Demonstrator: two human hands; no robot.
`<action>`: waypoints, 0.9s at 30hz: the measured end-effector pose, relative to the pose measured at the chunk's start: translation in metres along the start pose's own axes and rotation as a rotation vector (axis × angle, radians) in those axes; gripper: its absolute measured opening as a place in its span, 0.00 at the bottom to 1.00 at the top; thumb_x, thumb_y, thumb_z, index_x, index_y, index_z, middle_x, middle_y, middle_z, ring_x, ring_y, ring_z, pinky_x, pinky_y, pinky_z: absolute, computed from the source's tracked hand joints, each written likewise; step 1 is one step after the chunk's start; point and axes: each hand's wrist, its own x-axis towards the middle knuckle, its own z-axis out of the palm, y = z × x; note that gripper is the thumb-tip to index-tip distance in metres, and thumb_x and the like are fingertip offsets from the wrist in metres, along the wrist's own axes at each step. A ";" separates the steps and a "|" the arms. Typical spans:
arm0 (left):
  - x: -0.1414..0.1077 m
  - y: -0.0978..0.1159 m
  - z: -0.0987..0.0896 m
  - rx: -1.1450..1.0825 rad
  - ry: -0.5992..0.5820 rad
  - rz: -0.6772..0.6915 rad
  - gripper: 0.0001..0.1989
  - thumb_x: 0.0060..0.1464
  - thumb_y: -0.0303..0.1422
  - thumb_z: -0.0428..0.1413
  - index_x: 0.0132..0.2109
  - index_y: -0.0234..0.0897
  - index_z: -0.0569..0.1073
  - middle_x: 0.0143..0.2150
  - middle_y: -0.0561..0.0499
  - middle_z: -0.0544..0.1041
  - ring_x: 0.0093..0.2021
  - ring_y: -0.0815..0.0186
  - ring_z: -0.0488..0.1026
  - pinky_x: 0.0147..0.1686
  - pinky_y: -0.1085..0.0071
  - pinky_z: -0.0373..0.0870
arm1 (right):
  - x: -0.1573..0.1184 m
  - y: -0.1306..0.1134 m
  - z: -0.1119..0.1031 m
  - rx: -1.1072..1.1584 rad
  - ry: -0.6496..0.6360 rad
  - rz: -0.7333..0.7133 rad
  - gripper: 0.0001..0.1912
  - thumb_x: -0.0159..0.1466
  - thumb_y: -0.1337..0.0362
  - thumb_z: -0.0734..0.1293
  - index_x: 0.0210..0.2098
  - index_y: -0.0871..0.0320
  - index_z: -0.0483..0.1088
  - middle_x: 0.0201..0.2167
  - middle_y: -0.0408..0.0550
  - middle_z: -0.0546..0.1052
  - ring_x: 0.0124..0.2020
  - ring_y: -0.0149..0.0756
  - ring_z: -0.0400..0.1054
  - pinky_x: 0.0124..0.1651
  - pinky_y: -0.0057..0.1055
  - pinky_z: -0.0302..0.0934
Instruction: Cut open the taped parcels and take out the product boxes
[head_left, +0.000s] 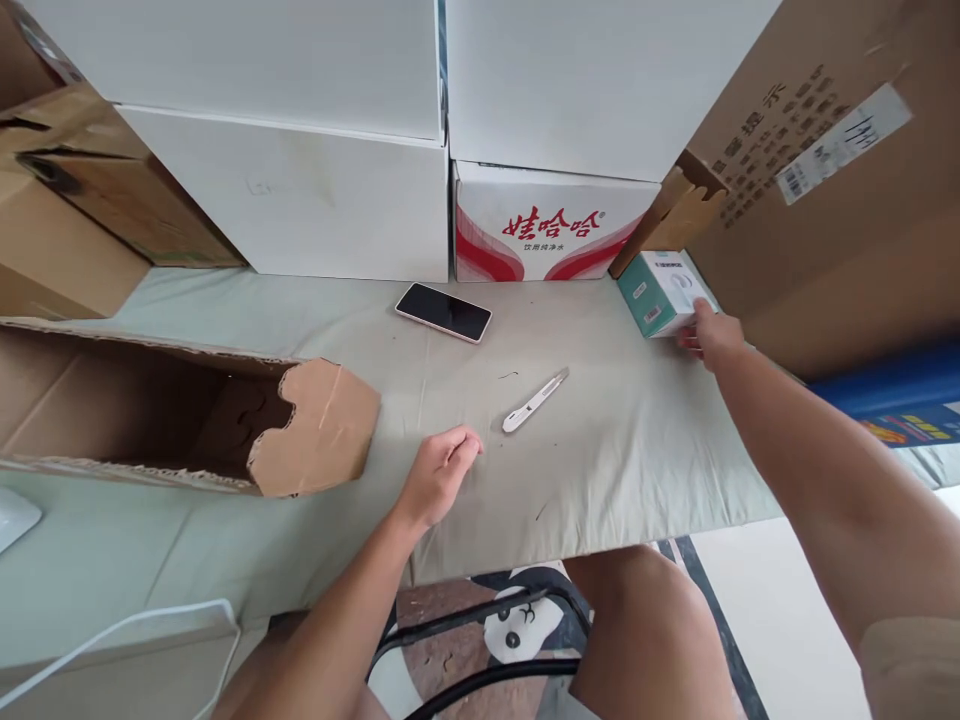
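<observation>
My right hand (712, 335) reaches out to the far right and grips the near right corner of a small teal and white box (664, 295). Part of those fingers is hidden behind the box. Curled into a loose fist, my left hand (444, 470) rests on the cloth-covered table (600, 440) with nothing visible in it. A white utility knife (535, 402) lies just right of that fist. Farther back is a phone (444, 311), its dark screen facing up.
An open cardboard box (315, 425) lies on the left. White boxes (300, 190) line the back, including one with red lettering (551, 225). A large brown carton (825, 200) stands at the right. A white cable (150, 615) hangs at the lower left.
</observation>
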 end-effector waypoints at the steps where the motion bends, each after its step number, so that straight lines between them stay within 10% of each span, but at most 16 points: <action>1: 0.000 0.001 0.000 0.002 -0.007 -0.005 0.22 0.57 0.54 0.47 0.32 0.39 0.69 0.24 0.57 0.57 0.27 0.66 0.56 0.30 0.67 0.52 | 0.004 -0.007 0.008 0.012 -0.005 0.018 0.14 0.76 0.55 0.61 0.37 0.56 0.66 0.26 0.44 0.71 0.25 0.33 0.68 0.30 0.31 0.61; 8: 0.000 0.008 -0.004 0.005 -0.043 -0.002 0.20 0.58 0.51 0.45 0.30 0.40 0.66 0.23 0.58 0.55 0.26 0.68 0.54 0.29 0.67 0.51 | 0.002 -0.047 0.059 0.083 -0.136 -0.037 0.14 0.79 0.54 0.55 0.49 0.55 0.66 0.42 0.51 0.77 0.41 0.29 0.76 0.45 0.28 0.71; 13: -0.010 0.013 -0.009 -0.001 -0.019 0.057 0.20 0.58 0.50 0.45 0.28 0.40 0.64 0.22 0.59 0.52 0.25 0.69 0.52 0.29 0.67 0.49 | -0.063 -0.068 0.074 0.009 -0.206 -0.287 0.13 0.71 0.61 0.67 0.54 0.54 0.68 0.52 0.52 0.79 0.55 0.39 0.76 0.63 0.43 0.69; 17: -0.023 0.012 -0.012 0.010 0.040 0.122 0.20 0.58 0.49 0.44 0.26 0.41 0.60 0.22 0.58 0.53 0.26 0.68 0.54 0.30 0.66 0.50 | -0.174 -0.097 0.075 -0.039 -0.417 -0.772 0.19 0.63 0.64 0.73 0.53 0.50 0.72 0.53 0.49 0.80 0.59 0.42 0.74 0.66 0.44 0.69; 22: -0.038 0.006 -0.020 0.150 0.052 0.188 0.21 0.60 0.48 0.46 0.25 0.41 0.54 0.22 0.57 0.54 0.26 0.68 0.54 0.31 0.65 0.49 | -0.335 -0.132 0.072 -0.228 -0.788 -1.847 0.22 0.66 0.57 0.72 0.59 0.48 0.72 0.61 0.50 0.78 0.62 0.48 0.72 0.53 0.44 0.75; 27: -0.048 0.003 -0.026 0.304 0.028 0.220 0.21 0.59 0.48 0.51 0.26 0.40 0.58 0.22 0.55 0.62 0.27 0.66 0.59 0.31 0.65 0.50 | -0.405 -0.144 0.100 -0.806 -0.855 -2.122 0.08 0.66 0.65 0.72 0.45 0.55 0.75 0.44 0.53 0.84 0.51 0.46 0.73 0.31 0.32 0.60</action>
